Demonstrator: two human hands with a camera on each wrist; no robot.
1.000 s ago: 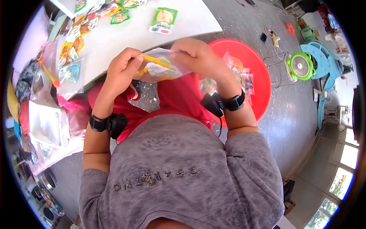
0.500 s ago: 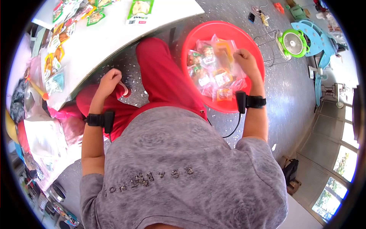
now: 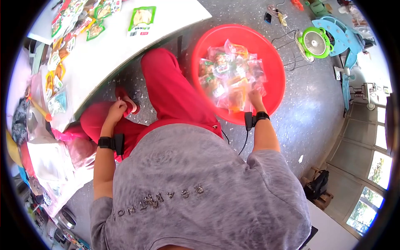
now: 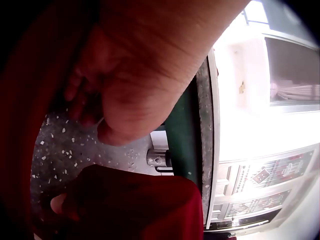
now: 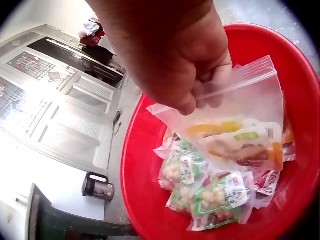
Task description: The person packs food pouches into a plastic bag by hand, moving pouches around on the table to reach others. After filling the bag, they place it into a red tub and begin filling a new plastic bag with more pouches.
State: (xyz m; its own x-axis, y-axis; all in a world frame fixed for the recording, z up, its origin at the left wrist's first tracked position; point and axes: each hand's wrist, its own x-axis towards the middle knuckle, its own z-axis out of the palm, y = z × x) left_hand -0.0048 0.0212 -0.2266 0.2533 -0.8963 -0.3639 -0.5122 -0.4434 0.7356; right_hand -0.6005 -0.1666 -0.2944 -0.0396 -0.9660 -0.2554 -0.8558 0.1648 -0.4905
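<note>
My right hand (image 3: pixel 255 99) is over the near side of the red basin (image 3: pixel 273 96). In the right wrist view, its thumb and fingers pinch the top edge of a clear zip-lock bag (image 5: pixel 225 117) with a yellow-and-white food packet inside. The bag hangs over several other bagged food packets (image 5: pixel 215 197) lying in the basin, some green-edged and some reddish. My left hand (image 3: pixel 117 111) is above the left thigh, its fingers loosely curled around nothing. The left wrist view shows its palm heel close up, the fingers partly in shadow.
The white table (image 3: pixel 112 54) at front left bears a green-edged food packet (image 3: pixel 142 18) and a row of colourful packets (image 3: pixel 56 62). Right of the basin, a green fan (image 3: pixel 315 43) and cables stand on the speckled floor. A clear bag with something teal (image 3: pixel 58 102) lies near the table's left corner.
Earlier, both hands held the zip-lock bag by the table. The left hand let go and dropped to the thigh; the right carried the bag over the basin, then lowered it towards the near side.
</note>
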